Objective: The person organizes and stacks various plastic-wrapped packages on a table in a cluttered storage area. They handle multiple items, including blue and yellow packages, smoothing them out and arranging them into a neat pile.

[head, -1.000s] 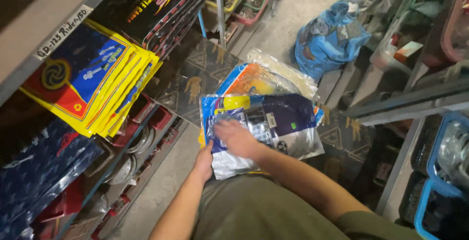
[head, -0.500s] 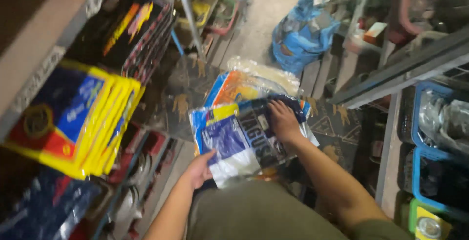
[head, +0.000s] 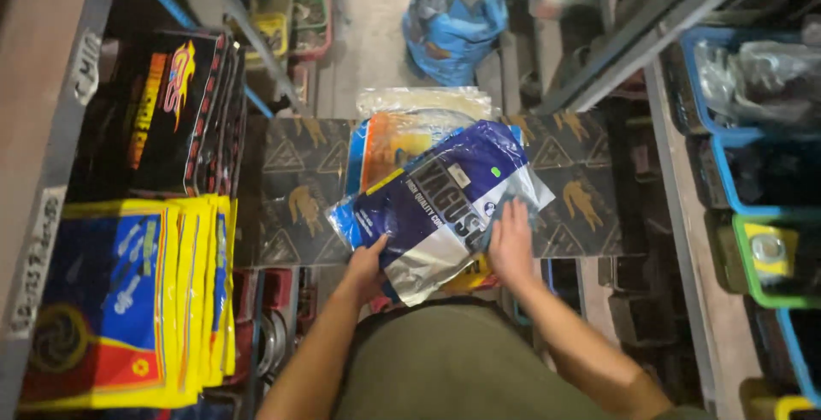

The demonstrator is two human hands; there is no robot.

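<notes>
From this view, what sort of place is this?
Probably a shop stockroom or parts store: metal shelves stacked with bagged goods, plastic bins on the other side, and both hands on a blue packet.

i see a glossy dark-blue plastic packet [head: 445,202] at the centre of the frame, with white lettering, a silver lower corner and a small green dot. under it lies an orange-and-light-blue plastic packet [head: 398,142]. the flat black cardboard sheet [head: 295,189] beneath both carries a gold triangle-and-animal pattern. at lower left, yellow plastic packets [head: 128,300] show blue and red panels; above them, black packets [head: 175,112] bear yellow-orange flame lettering. a crumpled blue plastic bag [head: 457,18] sits at top centre.
</notes>
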